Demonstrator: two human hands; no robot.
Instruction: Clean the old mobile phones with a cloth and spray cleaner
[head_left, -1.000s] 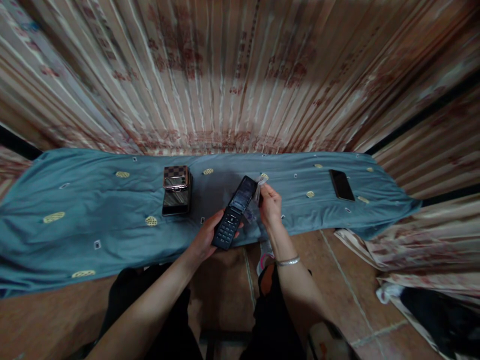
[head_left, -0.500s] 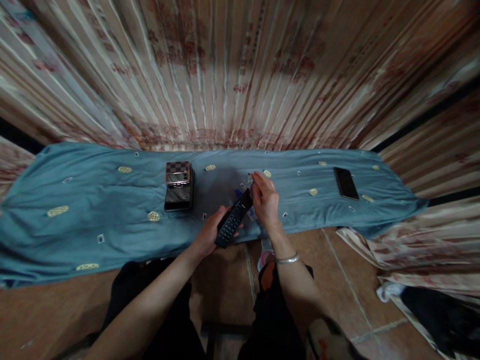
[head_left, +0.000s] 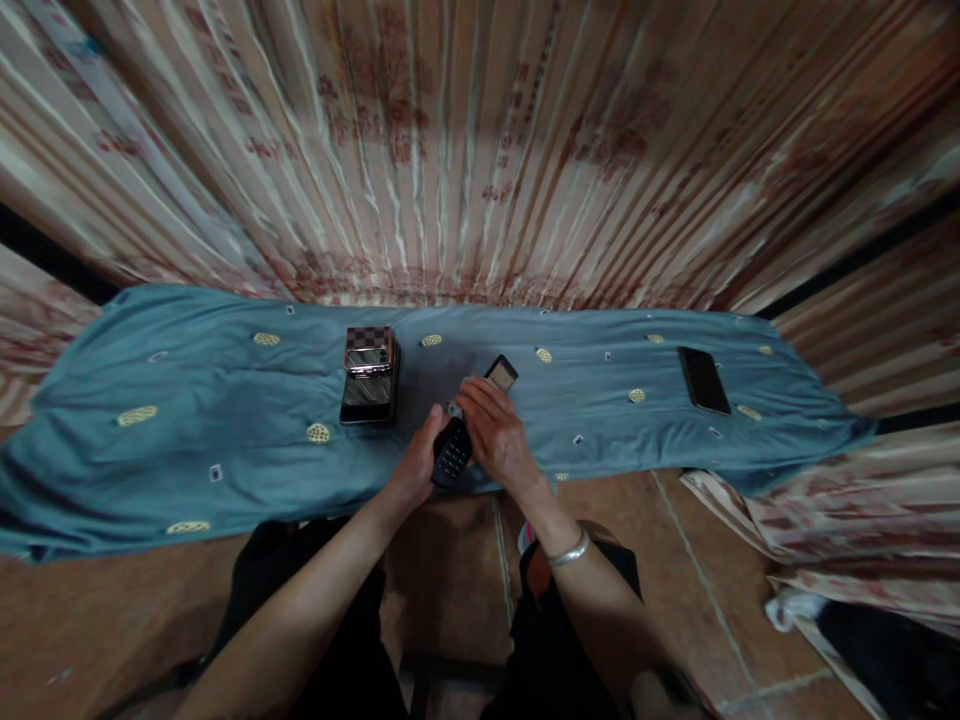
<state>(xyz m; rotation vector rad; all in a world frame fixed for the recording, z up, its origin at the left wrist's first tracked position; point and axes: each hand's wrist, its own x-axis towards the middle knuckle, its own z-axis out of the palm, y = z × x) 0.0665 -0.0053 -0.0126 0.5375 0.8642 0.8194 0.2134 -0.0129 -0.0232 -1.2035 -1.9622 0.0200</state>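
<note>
A dark keypad phone (head_left: 451,456) is tilted over the front edge of the blue cloth, its small screen at the upper right end. My left hand (head_left: 417,462) is closed round its lower left side. Across the middle of the phone lies my right hand (head_left: 491,425), fingers bent and pressed together, with something small and pale near the fingertips that I cannot make out. Left of the hands, a stack of phones (head_left: 369,375) has a checkered piece on top. Another dark phone (head_left: 705,380) lies flat at the right.
The blue patterned cloth (head_left: 247,400) covers a long bench or table. Behind it hangs a pleated curtain (head_left: 480,150). Below are a tiled floor (head_left: 675,560), my legs, and dark fabric (head_left: 885,640) at the lower right.
My right hand has moved down and left, from the phone's top end onto its middle. The screen end now shows lit beyond the fingers. The view has shifted slightly.
</note>
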